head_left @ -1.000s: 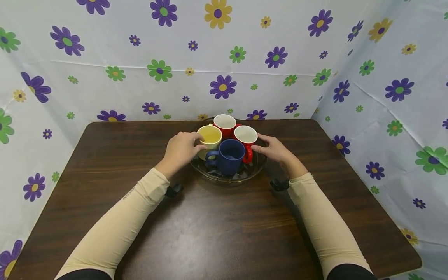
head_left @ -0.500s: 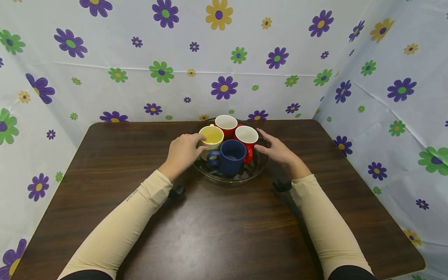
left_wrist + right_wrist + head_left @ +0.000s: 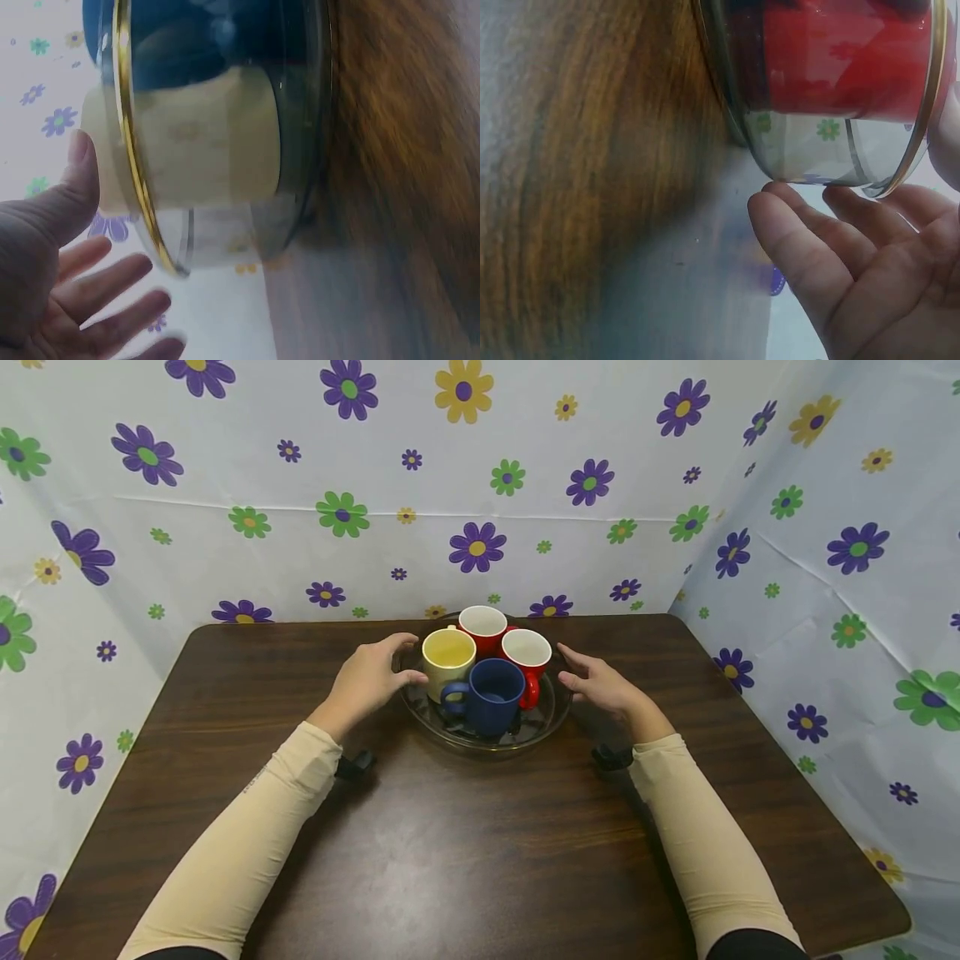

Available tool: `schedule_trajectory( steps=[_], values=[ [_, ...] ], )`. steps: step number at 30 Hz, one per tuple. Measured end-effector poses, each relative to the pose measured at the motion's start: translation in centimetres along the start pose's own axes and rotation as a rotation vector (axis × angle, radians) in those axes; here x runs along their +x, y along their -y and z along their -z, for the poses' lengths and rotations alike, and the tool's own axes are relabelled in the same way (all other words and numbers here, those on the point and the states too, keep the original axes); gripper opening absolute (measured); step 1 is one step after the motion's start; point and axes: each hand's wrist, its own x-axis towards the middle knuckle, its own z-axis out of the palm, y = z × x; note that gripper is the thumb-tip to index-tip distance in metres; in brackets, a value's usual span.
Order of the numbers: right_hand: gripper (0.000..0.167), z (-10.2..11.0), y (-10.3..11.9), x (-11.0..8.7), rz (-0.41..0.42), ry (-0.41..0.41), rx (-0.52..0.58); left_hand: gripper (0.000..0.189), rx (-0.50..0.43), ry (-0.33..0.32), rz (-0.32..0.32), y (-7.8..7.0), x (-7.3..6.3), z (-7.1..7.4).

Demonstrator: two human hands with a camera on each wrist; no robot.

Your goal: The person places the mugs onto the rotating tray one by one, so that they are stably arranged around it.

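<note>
A clear glass bowl with a gold rim stands near the table's far edge. Inside sit a yellow mug, a blue mug and two red mugs with white insides, one at the back and one at the right. My left hand is at the bowl's left side, fingers spread and apart from the glass in the left wrist view. At the right side, my right hand has its fingertips close under the bowl's wall; whether they touch it I cannot tell.
The brown wooden table runs from the bowl toward me. A flower-printed white curtain hangs right behind the table and along both sides. Black wrist devices sit below each wrist.
My left hand has let go of the yellow mug's rim and drawn back to the left, beside the bowl. My right hand has shifted slightly right, off the red mug's side. The mugs stay put.
</note>
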Motion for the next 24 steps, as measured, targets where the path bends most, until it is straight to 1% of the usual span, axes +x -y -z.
schedule_trajectory(
  steps=[4, 7, 10, 13, 17, 19, 21, 22, 23, 24],
  values=[
    [0.069, 0.1, -0.1, 0.2, 0.001, 0.007, -0.015, 0.071, -0.005, 0.026, 0.035, 1.4, 0.1, 0.8],
    [0.069, 0.2, -0.1, 0.6, -0.002, 0.015, -0.013, 0.072, -0.005, 0.075, 0.064, 2.0, 0.0, 1.0],
    [0.070, 0.2, -0.1, 1.1, 0.007, 0.027, 0.003, 0.069, 0.010, 0.129, 0.079, 2.4, -0.2, 1.1],
    [0.069, 0.2, -0.2, 1.3, 0.014, 0.035, 0.014, 0.064, 0.019, 0.165, 0.082, 2.6, -0.3, 1.0],
    [0.069, 0.2, -0.5, 1.4, 0.034, 0.051, 0.036, 0.062, 0.010, 0.198, 0.056, 3.1, -0.2, 0.9],
    [0.068, 0.5, -0.8, 1.4, 0.046, 0.044, 0.069, 0.061, 0.001, 0.203, 0.036, 3.8, -0.1, 1.0],
    [0.067, 1.0, -1.2, 1.2, 0.054, 0.019, 0.083, 0.058, 0.012, 0.188, 0.026, 4.8, 0.0, 1.3],
    [0.066, 1.4, -1.3, 1.1, 0.056, -0.001, 0.079, 0.055, 0.037, 0.170, 0.024, 5.4, 0.0, 1.6],
    [0.065, 1.9, -1.5, 1.0, 0.057, -0.029, 0.067, 0.052, 0.075, 0.141, 0.020, 5.9, 0.0, 1.9],
    [0.063, 2.4, -1.6, 0.9, 0.058, -0.058, 0.034, 0.047, 0.128, 0.102, 0.014, 6.5, 0.0, 2.3]
  ],
)
